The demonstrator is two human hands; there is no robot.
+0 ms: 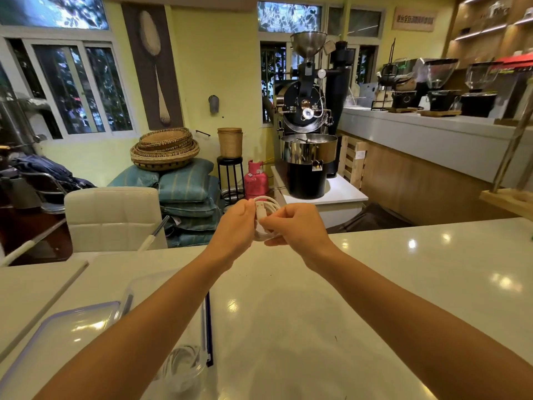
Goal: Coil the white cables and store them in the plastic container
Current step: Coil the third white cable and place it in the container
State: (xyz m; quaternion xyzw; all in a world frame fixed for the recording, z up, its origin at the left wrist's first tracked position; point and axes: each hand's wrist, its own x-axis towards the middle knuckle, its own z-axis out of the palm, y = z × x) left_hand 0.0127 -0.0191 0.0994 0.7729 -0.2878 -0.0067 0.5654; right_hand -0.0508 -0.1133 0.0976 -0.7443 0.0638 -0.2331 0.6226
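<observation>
nearest me, clear plastic container [199, 368] sits on glossy white counter [331, 298]; above the counter's far edge i see left hand [235, 226] and right hand [300, 226] pinching coiled white cable [266, 204].

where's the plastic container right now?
Head view, lower left: the plastic container sits on the white table, partly hidden under the left forearm, its lid lying just to its left. A coiled white cable lies inside.

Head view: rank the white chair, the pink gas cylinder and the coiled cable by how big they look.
Largest: white chair. The pink gas cylinder and coiled cable look about alike; the cable is partly covered.
</observation>
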